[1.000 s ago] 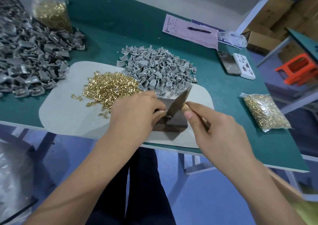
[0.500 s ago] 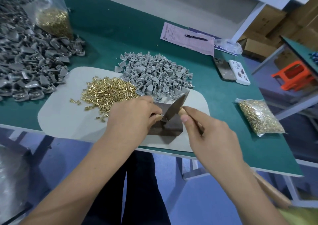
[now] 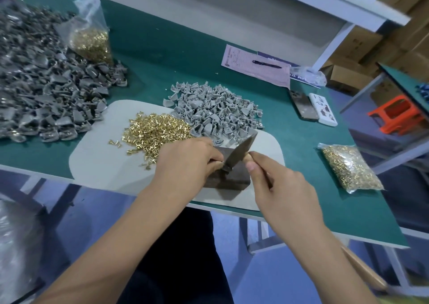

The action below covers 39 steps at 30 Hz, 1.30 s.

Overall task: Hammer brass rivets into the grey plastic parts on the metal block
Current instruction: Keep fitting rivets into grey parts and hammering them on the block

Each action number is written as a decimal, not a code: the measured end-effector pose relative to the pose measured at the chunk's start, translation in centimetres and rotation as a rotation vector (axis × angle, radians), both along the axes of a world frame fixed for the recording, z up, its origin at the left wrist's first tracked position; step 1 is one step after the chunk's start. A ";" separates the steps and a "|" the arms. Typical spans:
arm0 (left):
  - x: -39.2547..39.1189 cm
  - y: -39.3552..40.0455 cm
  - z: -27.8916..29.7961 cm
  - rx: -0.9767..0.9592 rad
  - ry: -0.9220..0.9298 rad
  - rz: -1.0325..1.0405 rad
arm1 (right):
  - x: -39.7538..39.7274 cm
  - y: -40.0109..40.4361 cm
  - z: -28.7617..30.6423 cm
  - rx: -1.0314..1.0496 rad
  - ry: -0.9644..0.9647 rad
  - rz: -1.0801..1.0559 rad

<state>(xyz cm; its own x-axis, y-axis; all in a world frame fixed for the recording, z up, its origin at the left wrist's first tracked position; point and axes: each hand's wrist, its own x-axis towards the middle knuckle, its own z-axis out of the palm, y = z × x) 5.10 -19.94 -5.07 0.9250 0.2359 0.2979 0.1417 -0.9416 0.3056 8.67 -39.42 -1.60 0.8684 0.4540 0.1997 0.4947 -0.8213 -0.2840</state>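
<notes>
Now your right hand [image 3: 281, 187], fist closed round the hammer [image 3: 241, 150], has brought its head down onto the part your left hand [image 3: 185, 162] pinches on the metal block [image 3: 234, 178], at six o'clock of the loose brass rivets [image 3: 155, 131], so I judge this rivet is nearly seated.

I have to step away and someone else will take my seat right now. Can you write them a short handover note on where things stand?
Left hand: fingers pinch a small part, mostly hidden, on the metal block.
Right hand: grips the hammer, head down at the part.
Supplies: loose brass rivets and unriveted grey plastic parts lie behind the block on the pale mat; the darker pile far left looks finished. Sealed rivet bag on the right.
Left to do: finish this rivet, then work through the grey pile, which is still large.
</notes>
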 end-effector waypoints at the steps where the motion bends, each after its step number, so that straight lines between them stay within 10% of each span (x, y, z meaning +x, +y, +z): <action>1: 0.0 0.0 0.0 -0.008 0.010 -0.005 | 0.1 0.0 0.0 -0.005 -0.006 -0.008; 24: -0.3 -0.1 0.3 -0.060 -0.005 -0.028 | 0.6 -0.2 -1.3 0.146 -0.016 -0.197; 31: -1.4 -1.1 -0.2 -0.195 -0.044 0.041 | 2.3 -0.2 -4.3 -0.281 0.051 -0.383; 39: -6.0 5.3 -1.3 -0.349 -0.183 0.215 | 0.8 9.6 -3.5 0.334 -0.095 0.336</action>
